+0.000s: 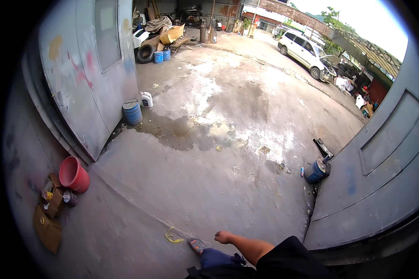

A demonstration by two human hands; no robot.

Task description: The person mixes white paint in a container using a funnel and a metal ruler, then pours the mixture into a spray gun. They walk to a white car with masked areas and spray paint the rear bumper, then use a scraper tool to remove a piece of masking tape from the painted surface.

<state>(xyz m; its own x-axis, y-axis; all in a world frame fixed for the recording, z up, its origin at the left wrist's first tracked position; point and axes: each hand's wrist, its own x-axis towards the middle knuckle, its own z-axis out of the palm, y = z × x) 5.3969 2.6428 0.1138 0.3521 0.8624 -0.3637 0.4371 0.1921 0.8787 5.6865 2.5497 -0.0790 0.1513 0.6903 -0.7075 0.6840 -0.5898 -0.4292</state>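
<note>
My right hand [223,237] swings across in front of my body at the lower edge, its fingers curled in and nothing visible in them. The forearm comes out of a black sleeve [291,260]. Below the hand are my dark blue shorts [215,258] and one foot in a grey sandal [196,244]. On the concrete floor, just left of the foot, lies a loop of yellow strap [173,235], not touched by the hand. My left hand is out of view.
Open metal doors [91,69] flank the doorway. At left are a red bucket [74,175], cardboard boxes [48,230], a blue drum [132,112] and a white jug [146,99]. A blue can [315,171] stands right. Outside is a white van [305,51], hood raised.
</note>
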